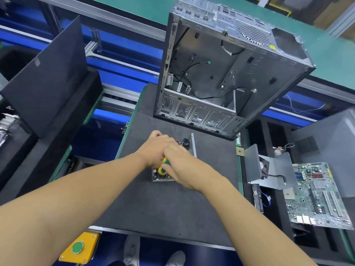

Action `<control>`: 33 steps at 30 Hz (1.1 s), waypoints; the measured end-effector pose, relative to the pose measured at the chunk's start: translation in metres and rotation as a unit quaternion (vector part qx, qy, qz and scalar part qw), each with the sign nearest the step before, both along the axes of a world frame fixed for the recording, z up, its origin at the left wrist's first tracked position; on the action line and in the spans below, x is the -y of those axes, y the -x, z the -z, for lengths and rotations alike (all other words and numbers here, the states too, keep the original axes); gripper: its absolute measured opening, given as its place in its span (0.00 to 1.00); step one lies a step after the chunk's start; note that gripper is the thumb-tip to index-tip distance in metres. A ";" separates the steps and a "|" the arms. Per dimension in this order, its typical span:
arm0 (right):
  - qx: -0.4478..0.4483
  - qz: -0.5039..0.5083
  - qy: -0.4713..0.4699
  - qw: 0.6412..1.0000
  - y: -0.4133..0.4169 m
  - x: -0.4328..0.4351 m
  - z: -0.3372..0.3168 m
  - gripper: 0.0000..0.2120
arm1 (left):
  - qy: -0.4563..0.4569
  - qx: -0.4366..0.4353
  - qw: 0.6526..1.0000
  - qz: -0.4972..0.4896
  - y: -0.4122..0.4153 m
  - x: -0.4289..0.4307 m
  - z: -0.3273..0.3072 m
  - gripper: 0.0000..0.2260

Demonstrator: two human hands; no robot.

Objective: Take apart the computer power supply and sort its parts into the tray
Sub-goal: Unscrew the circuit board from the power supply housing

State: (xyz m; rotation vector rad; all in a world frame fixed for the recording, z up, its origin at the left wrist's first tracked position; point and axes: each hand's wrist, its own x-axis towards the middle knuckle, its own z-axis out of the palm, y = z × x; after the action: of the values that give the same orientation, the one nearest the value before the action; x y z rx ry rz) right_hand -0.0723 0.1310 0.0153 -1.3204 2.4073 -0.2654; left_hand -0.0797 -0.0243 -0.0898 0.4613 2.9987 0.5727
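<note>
A yellow box (87,239) with a green button sits at the 7 o'clock edge of the bench, nearest the wearer, with two light shoes (132,250) visible below the table edge at 6 o'clock. Two bare forearms reach in from 7 and 5 o'clock across a dark mat (172,208) and meet just below centre frame. The right hand (180,166) is clenched around the green-and-yellow handle of a screwdriver (163,167), whose tip is hidden under the hands. The left hand (153,150) lies on the power supply (192,148), fingers curled over its far edge to hold it. The unit rests on the mat with its cover off, coloured wires and one upright metal wall showing at 1 o'clock from the hands. At 3 o'clock, a dark compartmented tray (276,217) holds a motherboard (318,194) and a bent metal housing (269,166) with a fan. Farther off, at 12 o'clock, a stripped computer case (221,73) stands open, loose cables inside. A black panel (46,73) leans at 10 o'clock.
</note>
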 end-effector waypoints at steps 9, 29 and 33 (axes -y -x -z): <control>-0.065 -0.022 -0.041 0.997 -0.007 -0.001 0.005 0.14 | 0.041 0.015 0.999 -0.009 0.004 0.000 0.006 0.15; -0.150 0.013 -0.091 0.984 -0.021 0.011 0.004 0.11 | 0.011 -0.008 1.000 -0.020 0.003 -0.001 0.005 0.12; -0.125 0.015 -0.097 0.987 -0.012 0.005 0.001 0.13 | 0.065 -0.015 0.997 -0.031 0.004 -0.006 0.005 0.09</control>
State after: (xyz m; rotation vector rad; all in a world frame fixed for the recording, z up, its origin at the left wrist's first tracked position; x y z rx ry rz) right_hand -0.0600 0.1262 0.0141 -1.2946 2.5820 0.1338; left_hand -0.0838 -0.0186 -0.0947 0.3714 3.0631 0.3742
